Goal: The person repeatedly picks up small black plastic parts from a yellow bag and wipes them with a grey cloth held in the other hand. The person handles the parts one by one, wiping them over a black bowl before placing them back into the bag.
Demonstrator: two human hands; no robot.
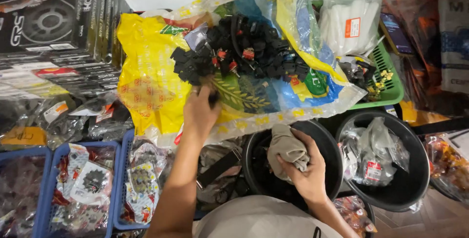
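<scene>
1. Grip of the left hand (pixel 200 111): fingers closed together on a small black part (pixel 213 98) at the near edge of a heap of black parts (pixel 239 50), some of them with red bits.
2. Grip of the right hand (pixel 305 169): fingers clamped on a crumpled grey cloth (pixel 287 147), held over the mouth of a black bucket (pixel 328 142).
3. That heap of black parts lies on a spread-out plastic sack (pixel 146 72), yellow with blue and green print, straight ahead of the person.
4. Just right of the black bucket stands a second black bucket (pixel 415 179), which holds clear bags of small parts (pixel 373 157).
5. Behind the buckets, a green basket (pixel 391 79) touches the sack's right edge; a clear bag of white pieces (pixel 349 23) rests in it, with more small black parts beside it.
6. To the left, blue crates (pixel 122 184) hold packaged sprockets (pixel 93 182) in clear wrapping.
7. Further left and behind, flat dark boxes (pixel 58 13) are stacked, with bagged parts lying in front of them.
</scene>
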